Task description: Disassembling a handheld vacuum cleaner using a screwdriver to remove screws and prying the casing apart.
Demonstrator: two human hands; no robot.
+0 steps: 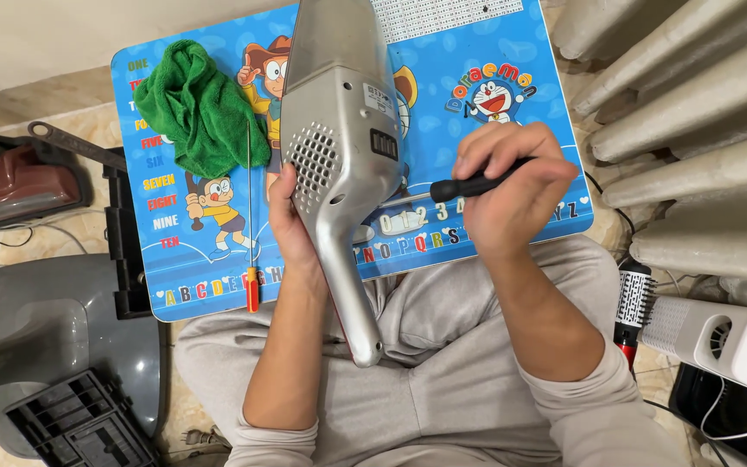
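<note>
Blue cartoon lap table [529, 104], tiled floor [62, 104].

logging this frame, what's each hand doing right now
left hand: closed around the silver handheld vacuum
right hand: closed on the black-handled screwdriver

A home, with the person sitting on a tiled floor [62, 121]. A child's blue cartoon table [512, 78] serves as the work surface, a green cloth [201, 104] lying near its far left corner. A radiator [693, 112] runs along the right, with a hairbrush [633, 303] and a white heater [719, 337] below it.
</note>
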